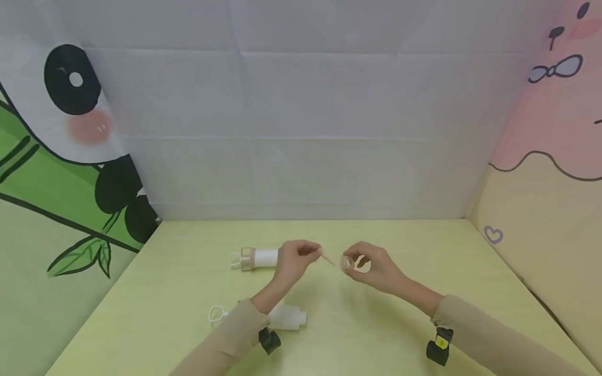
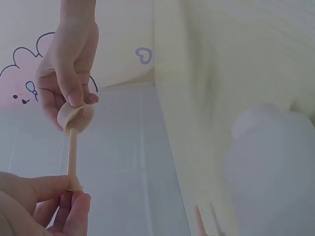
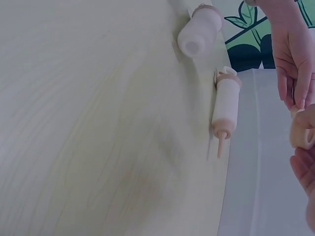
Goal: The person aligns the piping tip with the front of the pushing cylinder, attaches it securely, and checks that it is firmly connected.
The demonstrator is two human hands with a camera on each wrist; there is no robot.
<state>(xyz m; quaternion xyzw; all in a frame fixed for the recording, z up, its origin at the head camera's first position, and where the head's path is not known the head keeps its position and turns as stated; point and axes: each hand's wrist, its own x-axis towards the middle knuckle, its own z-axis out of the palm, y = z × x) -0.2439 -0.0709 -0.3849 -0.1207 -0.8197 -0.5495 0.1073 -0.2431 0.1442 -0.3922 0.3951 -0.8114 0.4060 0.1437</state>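
My left hand (image 1: 296,258) pinches the flared base of a slim beige nozzle (image 2: 73,155) between thumb and fingers. Opposite it, my right hand (image 1: 378,266) grips a beige threaded ring (image 2: 76,118) by its rim, with thumb and fingers on either side. The nozzle's thin tip points at the ring and overlaps its edge in the left wrist view; in the head view a small gap shows between them. Both parts are held up above the table. Partly behind my left forearm lies a white syringe barrel (image 1: 288,317) with a bare neck and a loop handle.
Farther back on the pale yellow table (image 1: 376,344), another white syringe (image 3: 226,101) lies on its side, with beige collar, ring and nozzle fitted. A grey-white cloth (image 1: 310,130) hangs behind, and printed panels stand at both sides.
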